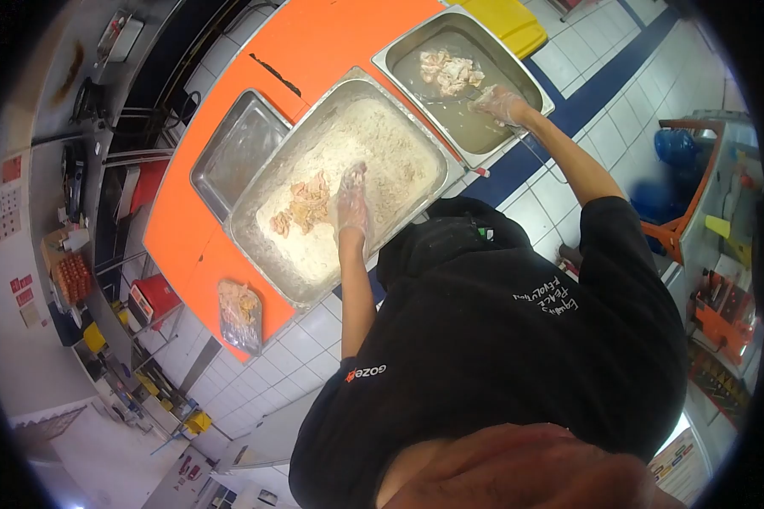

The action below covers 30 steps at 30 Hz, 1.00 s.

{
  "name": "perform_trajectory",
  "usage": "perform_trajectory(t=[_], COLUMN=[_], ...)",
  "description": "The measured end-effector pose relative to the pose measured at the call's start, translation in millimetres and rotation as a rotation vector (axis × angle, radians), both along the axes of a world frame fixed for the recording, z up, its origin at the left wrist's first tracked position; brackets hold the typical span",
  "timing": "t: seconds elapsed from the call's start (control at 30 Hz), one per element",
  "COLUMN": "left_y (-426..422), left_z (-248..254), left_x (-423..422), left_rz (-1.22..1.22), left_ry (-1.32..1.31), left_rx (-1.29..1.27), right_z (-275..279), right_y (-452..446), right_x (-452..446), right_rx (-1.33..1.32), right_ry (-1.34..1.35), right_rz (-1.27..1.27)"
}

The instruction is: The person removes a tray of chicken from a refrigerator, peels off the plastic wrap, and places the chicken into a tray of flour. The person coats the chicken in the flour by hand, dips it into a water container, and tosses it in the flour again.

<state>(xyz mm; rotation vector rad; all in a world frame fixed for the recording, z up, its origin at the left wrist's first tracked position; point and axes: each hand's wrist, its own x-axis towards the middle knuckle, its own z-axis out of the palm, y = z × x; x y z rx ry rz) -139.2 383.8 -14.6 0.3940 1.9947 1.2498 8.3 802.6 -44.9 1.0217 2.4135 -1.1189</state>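
Observation:
My left hand (354, 204), in a clear plastic glove coated with flour, reaches into a large metal tray (265, 276) of pale flour (390, 127). Its fingers are stretched out and close together. Just left of them, raw-looking chicken pieces (304, 204) lie partly coated in the flour. My right hand (499, 106), gloved too, is over the near side of a deep metal pan (536, 85) of cloudy liquid. Its fingers look curled, and what they grip cannot be made out. More pale chicken pieces (450, 73) sit in the liquid beyond the fingertips.
A shallow metal tray (239, 140) lies on the orange table (178, 208), left of the flour tray. At the table's near left corner stands a clear container (240, 316) with food inside. A yellow lid or bin (509, 25) is behind the pan. A thin metal wire (542, 157) sticks out below my right wrist.

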Motion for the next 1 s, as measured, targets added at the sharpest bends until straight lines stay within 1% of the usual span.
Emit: perform_trajectory(t=[0.03, 0.07, 0.1, 0.13, 0.17, 0.2, 0.23, 0.27, 0.3, 0.33, 0.37, 0.4, 0.43, 0.47, 0.5, 0.53, 0.57, 0.63, 0.67, 0.7, 0.73, 0.77, 0.83, 0.87, 0.93, 1.0], left_y=[-13.0, -28.9, -43.0, -55.0, -62.3, -64.1, -66.4, -68.3, -68.6, -70.3, -79.1, -93.0, -102.4, -103.5, -101.8, -99.9, -103.7, -111.0, -108.3, -110.3, -112.9, -112.1, -104.8, -103.3, -110.5, -110.1], left_z=[-8.0, -21.3, -31.1, -41.1, -29.3, -5.9, 14.7, 28.8, 40.5, 45.6, 33.3, 10.1, -2.7, 0.6, 3.4, 6.3, -2.3, -29.6, -32.1, -33.6, -35.4, -31.0, -15.8, -20.3, -29.7, -29.9], left_x=[3.2, 6.8, 10.7, 13.5, 19.0, 24.3, 29.4, 33.9, 37.1, 39.1, 38.0, 36.3, 37.5, 39.6, 39.4, 40.1, 43.3, 45.1, 41.9, 43.9, 48.1, 52.2, 53.9, 49.1, 49.5, 49.1], left_rz=[0.001, 0.007, 0.142, 0.277, 0.282, 0.238, 0.19, 0.192, 0.273, 0.354, 0.356, 0.343, 0.328, 0.329, 0.341, 0.35, 0.347, 0.383, 0.384, 0.345, 0.304, 0.303, 0.341, 0.344, 0.25, 0.245], left_ry=[0.09, 0.088, 0.07, 0.055, 0.055, 0.156, 0.254, 0.252, 0.185, 0.117, 0.118, 0.216, 0.312, 0.31, 0.298, 0.284, 0.28, 0.331, 0.335, 0.408, 0.477, 0.472, 0.49, 0.495, 0.625, 0.633], left_rx=[-0.047, -0.047, 0.101, 0.254, 0.254, 0.052, -0.154, -0.153, -0.142, -0.134, -0.133, -0.103, -0.076, -0.08, -0.152, -0.224, -0.226, -0.263, -0.256, -0.248, -0.242, -0.245, -0.255, -0.248, -0.292, -0.312], right_z=[8.8, 14.7, 9.7, 6.3, 2.2, 13.1, 39.9, 61.9, 75.2, 85.5, 89.9, 86.2, 78.8, 72.4, 67.0, 62.0, 60.8, 80.6, 91.6, 97.5, 102.1, 102.9, 64.2, 77.5, 108.4, 117.9], right_y=[-0.5, -2.8, -1.7, 1.9, 3.6, 3.5, -3.8, -12.1, -20.0, -29.1, -33.6, -33.0, -33.7, -36.6, -37.8, -39.3, -42.9, -56.1, -58.0, -59.1, -60.1, -62.0, -56.1, -65.2, -83.8, -92.6], right_x=[-1.1, -1.7, 2.2, 7.1, 10.0, 9.9, 11.5, 13.4, 15.6, 18.0, 18.2, 19.1, 22.3, 24.8, 25.8, 28.8, 33.8, 35.8, 32.7, 33.2, 34.7, 35.7, 43.1, 42.3, 39.9, 36.8], right_rx=[-0.019, -0.039, -0.038, 0.019, 0.073, 0.077, -0.071, -0.219, -0.214, -0.243, -0.273, -0.272, -0.243, -0.214, -0.213, -0.231, -0.25, -0.262, -0.275, -0.276, -0.341, -0.406, -0.393, -0.378, -0.376, -0.389], right_ry=[-0.047, -0.097, -0.099, -0.041, 0.017, 0.018, 0.051, 0.083, 0.083, 0.097, 0.113, 0.112, 0.108, 0.105, 0.106, 0.169, 0.227, 0.233, 0.244, 0.242, 0.225, 0.208, 0.225, 0.25, 0.273, 0.289], right_rz=[-0.032, -0.064, -0.058, -0.066, -0.075, -0.071, -0.045, -0.018, -0.016, -0.107, -0.198, -0.196, -0.254, -0.312, -0.311, -0.312, -0.314, -0.324, -0.331, -0.331, -0.31, -0.289, -0.308, -0.344, -0.406, -0.455])
